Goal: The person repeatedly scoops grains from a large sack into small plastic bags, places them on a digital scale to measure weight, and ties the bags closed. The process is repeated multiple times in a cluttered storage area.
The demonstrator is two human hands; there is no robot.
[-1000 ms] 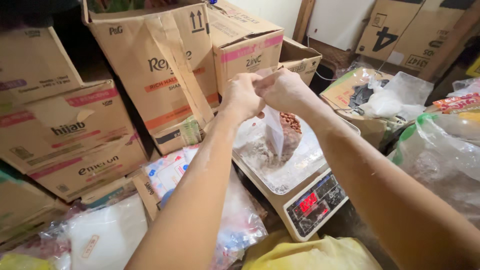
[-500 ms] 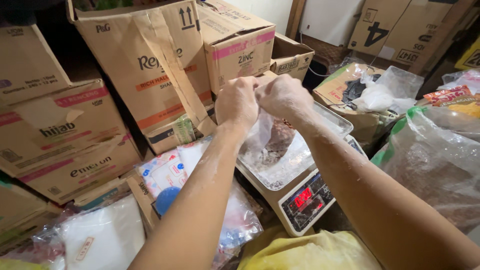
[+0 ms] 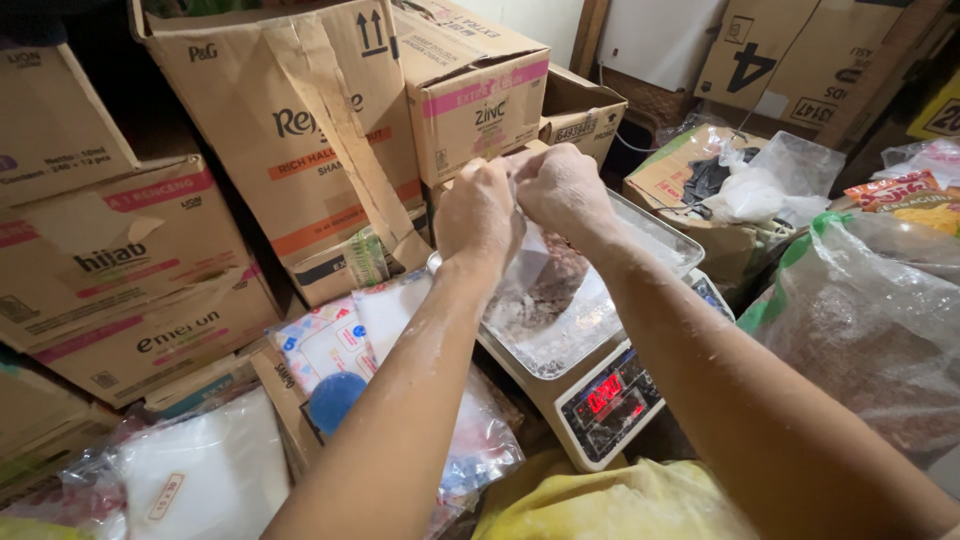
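Right now your left hand and your right hand are drawn up close together, knuckles nearly touching, both clenched around the top of a small clear plastic bag that hangs down from your grip. That bag holds a reddish-brown granular filling, and its lower end sits on the pan of a digital scale, a pale tray lined with clear plastic, with a red lit display on the sloped front panel facing you. Your forearms show a light dusting of pale powder. Just below your left forearm lies a stack of flat printed plastic bags, and further left a bag of white powder rests low in the corner. Behind the scale stand stacked cardboard boxes, several with pink or orange bands, one with its flap torn and hanging loose. To your right a large clear sack of brownish grains leans near your right arm, its green-edged mouth open towards the scale. Beyond it an open box holds crumpled plastic bags. A yellow cloth shows at the bottom edge, under your arms.
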